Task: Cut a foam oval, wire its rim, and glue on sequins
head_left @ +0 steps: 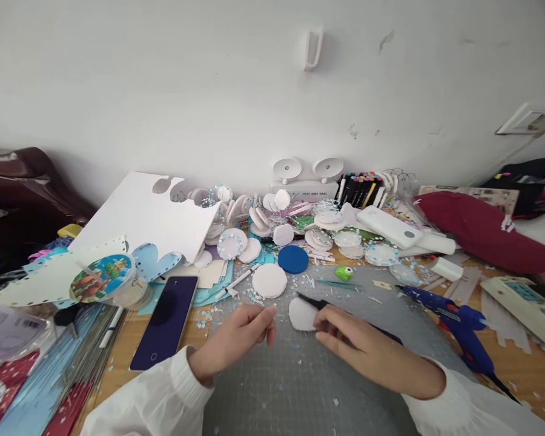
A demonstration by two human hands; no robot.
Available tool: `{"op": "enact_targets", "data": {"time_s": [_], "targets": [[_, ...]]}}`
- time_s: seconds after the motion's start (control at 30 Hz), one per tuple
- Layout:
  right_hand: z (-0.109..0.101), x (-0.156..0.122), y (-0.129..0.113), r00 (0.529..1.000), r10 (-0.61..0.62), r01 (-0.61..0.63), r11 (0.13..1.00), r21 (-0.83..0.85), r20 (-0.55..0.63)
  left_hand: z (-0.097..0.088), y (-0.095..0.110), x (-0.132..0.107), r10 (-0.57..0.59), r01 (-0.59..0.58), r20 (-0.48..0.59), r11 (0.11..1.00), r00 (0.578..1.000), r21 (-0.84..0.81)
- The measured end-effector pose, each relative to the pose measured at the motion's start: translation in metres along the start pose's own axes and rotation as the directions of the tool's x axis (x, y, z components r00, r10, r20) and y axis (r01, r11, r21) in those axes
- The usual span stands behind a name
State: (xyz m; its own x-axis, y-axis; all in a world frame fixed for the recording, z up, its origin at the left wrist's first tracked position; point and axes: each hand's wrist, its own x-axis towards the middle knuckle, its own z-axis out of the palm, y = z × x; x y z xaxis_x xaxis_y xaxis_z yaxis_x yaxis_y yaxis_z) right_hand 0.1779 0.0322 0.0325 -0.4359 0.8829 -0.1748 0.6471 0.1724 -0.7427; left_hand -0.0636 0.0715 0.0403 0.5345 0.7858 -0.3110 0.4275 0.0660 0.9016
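My left hand (238,339) is over the left part of the grey cutting mat (272,387). Its fingers are curled in with the thumb against them, and nothing shows in them. My right hand (363,348) has its bent fingers at the right edge of a small uneven white disc (302,315), seemingly pinching it. A slim black tool (311,301) crosses the disc's top edge and passes behind that hand; its kind is unclear. Beyond them are a larger white disc (269,281), a round blue lid-like disc (293,259) and a small green punch (344,273).
Many finished white discs with blue edging (231,243) crowd the back. A smartphone (165,324), a plastic cup (111,281) and a cut white board (140,218) are left. On the right lie a blue glue gun (458,330) and a maroon cap (485,230).
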Motion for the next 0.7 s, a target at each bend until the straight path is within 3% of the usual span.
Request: {"op": "enact_targets", "data": {"time_s": [0.1, 0.3, 0.5, 0.7], "targets": [[0.008, 0.009, -0.006, 0.999, -0.016, 0.023, 0.988, 0.155, -0.049, 0.007, -0.001, 0.001, 0.022, -0.022, -0.024, 1.000, 0.999, -0.005], [0.029, 0.034, -0.024, 0.987, -0.162, 0.134, 0.866, 0.482, 0.017, 0.015, -0.002, 0.000, 0.115, -0.116, -0.078, 0.993, 0.990, -0.011], [0.006, 0.064, -0.038, 0.961, -0.236, 0.277, 0.850, 0.449, -0.146, -0.007, 0.022, 0.002, 0.081, -0.096, -0.120, 0.987, 0.989, -0.125], [-0.012, 0.063, -0.048, 0.947, -0.244, 0.319, 0.790, 0.524, -0.210, -0.020, 0.045, 0.007, 0.100, -0.096, 0.017, 0.984, 0.995, -0.148]]}}
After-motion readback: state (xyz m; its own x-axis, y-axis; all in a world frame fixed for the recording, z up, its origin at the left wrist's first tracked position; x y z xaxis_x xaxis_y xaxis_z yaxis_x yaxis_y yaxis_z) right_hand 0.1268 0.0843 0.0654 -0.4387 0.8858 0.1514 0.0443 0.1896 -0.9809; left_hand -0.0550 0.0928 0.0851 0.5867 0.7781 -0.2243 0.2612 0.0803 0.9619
